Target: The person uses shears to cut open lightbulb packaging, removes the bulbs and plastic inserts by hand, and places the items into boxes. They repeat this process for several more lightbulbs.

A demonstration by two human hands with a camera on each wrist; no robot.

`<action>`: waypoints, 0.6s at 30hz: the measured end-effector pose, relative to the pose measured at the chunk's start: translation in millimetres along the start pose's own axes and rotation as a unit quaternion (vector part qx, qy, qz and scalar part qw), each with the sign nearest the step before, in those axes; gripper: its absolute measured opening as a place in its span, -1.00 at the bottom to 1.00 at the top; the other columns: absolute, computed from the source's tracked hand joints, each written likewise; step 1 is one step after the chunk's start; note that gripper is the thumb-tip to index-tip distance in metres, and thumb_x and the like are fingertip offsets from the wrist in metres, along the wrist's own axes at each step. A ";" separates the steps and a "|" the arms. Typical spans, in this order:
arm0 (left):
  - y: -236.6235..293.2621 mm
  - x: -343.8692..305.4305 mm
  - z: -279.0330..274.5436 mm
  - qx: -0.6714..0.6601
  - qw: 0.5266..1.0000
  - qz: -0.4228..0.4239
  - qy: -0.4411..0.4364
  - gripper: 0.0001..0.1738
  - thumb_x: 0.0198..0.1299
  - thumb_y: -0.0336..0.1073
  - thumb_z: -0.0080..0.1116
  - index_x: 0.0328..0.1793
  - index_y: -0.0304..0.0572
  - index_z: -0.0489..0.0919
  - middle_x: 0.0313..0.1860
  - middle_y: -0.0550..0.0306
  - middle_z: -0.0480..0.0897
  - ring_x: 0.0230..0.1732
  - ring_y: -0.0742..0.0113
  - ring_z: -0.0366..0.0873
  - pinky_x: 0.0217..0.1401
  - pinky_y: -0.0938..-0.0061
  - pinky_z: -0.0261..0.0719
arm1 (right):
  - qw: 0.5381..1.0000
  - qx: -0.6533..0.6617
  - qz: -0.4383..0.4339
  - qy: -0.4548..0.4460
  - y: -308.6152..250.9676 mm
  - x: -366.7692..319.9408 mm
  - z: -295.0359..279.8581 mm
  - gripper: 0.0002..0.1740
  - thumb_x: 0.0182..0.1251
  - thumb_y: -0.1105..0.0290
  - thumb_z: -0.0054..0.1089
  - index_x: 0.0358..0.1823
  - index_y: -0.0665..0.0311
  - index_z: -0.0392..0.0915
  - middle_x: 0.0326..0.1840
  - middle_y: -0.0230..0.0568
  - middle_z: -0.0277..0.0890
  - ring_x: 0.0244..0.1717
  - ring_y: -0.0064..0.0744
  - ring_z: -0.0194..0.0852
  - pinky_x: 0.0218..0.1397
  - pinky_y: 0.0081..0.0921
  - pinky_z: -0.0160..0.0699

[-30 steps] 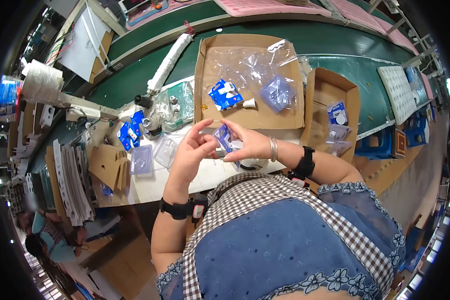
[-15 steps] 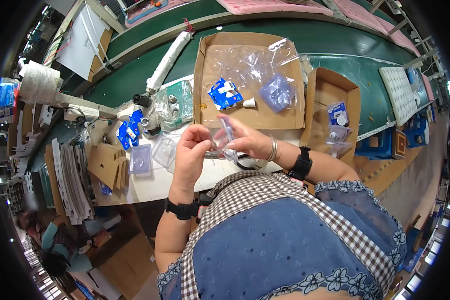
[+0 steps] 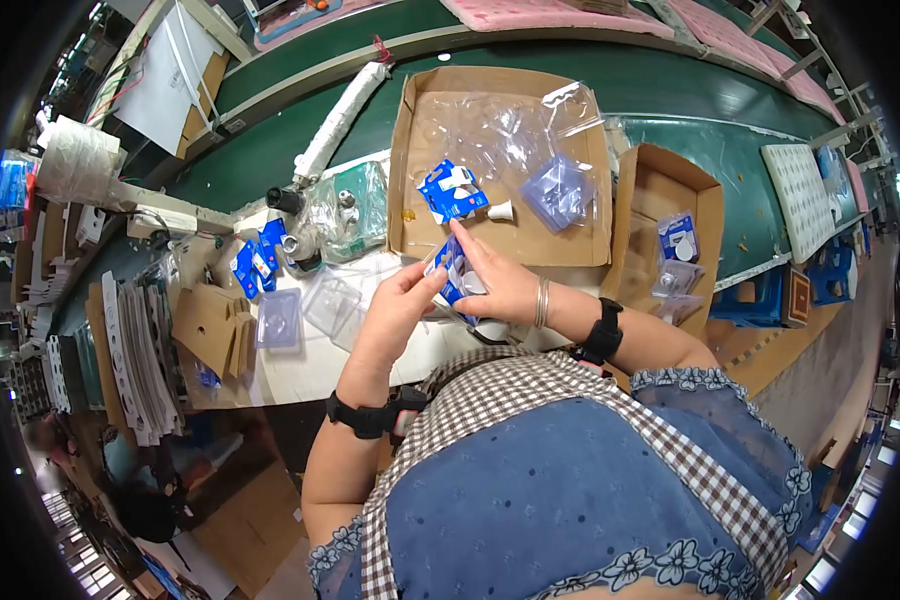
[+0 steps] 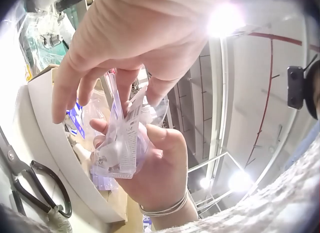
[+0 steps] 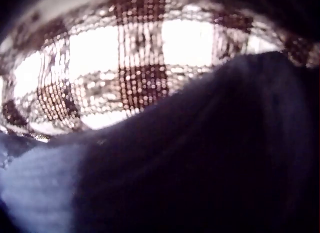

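Between my two hands is a clear plastic blister pack point(image 3: 453, 272) with a blue printed card and a white item inside. My right hand point(image 3: 510, 290) holds it from the right, fingers behind and thumb across the front. From the left, my left hand point(image 3: 398, 308) pinches the pack's edge with thumb and fingers. In the left wrist view the pack point(image 4: 122, 145) shows a printed back, with the left hand point(image 4: 135, 37) above and the right hand point(image 4: 170, 163) below. Checked cloth point(image 5: 142, 57) and dark blur fill the right wrist view.
A cardboard tray point(image 3: 410, 110) ahead holds blue cards, clear shells and a small white part. To its right, another box point(image 3: 640, 170) contains packs. Clear shells point(image 3: 278, 318), blue cards point(image 3: 257, 262) and cardboard pieces point(image 3: 205, 330) lie left. Scissors point(image 4: 42, 188) rest on the tabletop.
The pack has turned from nearly edge-on, half a second ago, to show its blue card face upward. My left hand has moved right, and its fingers are now closer against the pack.
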State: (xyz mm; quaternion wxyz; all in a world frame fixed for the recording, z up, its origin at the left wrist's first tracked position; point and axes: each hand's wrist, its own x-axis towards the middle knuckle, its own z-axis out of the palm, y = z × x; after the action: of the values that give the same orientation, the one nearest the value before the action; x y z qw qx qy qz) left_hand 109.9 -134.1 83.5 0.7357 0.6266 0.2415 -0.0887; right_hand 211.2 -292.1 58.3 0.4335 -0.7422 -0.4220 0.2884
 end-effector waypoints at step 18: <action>-2.8 65.0 14.4 0.031 0.986 0.119 0.112 -0.65 -0.07 -0.39 0.19 -0.10 -0.38 0.58 -0.30 0.19 0.62 -0.33 0.53 0.51 -0.24 0.63 0.46 | 0.976 -0.179 0.093 0.086 20.0 -23.8 -41.9 0.14 -0.18 0.15 0.19 0.39 0.40 -0.28 -0.01 0.18 0.25 0.01 0.05 0.31 0.15 -0.28 0.30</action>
State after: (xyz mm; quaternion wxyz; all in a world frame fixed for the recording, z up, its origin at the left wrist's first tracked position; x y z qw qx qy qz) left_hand 168.6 -137.3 52.2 0.6892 0.6794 0.2439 0.0627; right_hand 240.7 -335.0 61.3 0.2999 -0.8657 -0.3571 0.1822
